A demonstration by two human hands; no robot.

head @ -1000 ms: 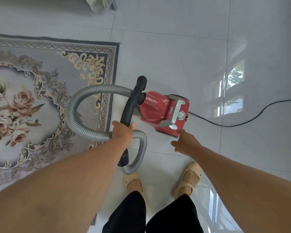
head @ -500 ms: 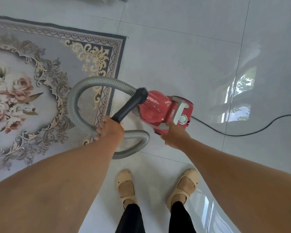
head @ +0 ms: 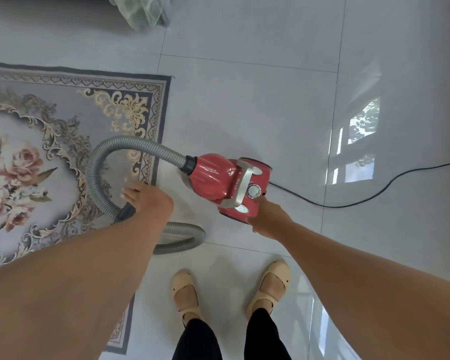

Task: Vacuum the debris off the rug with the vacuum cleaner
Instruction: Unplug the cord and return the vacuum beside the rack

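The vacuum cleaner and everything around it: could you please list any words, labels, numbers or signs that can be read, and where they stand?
Nothing is legible.
Silver handle of the vacuum cleaner: a small dark mark, too blurred to read.
The dial: markings too small to read.
The oval button: no legible sign.
The rug, floor and cord: no text.

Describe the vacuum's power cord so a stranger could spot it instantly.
Start at the patterned rug on the left; just off its right edge, on glossy tiles, sits the red vacuum cleaner. The power cord is the thin black line trailing right from its rear, unlike the thick grey ribbed hose.
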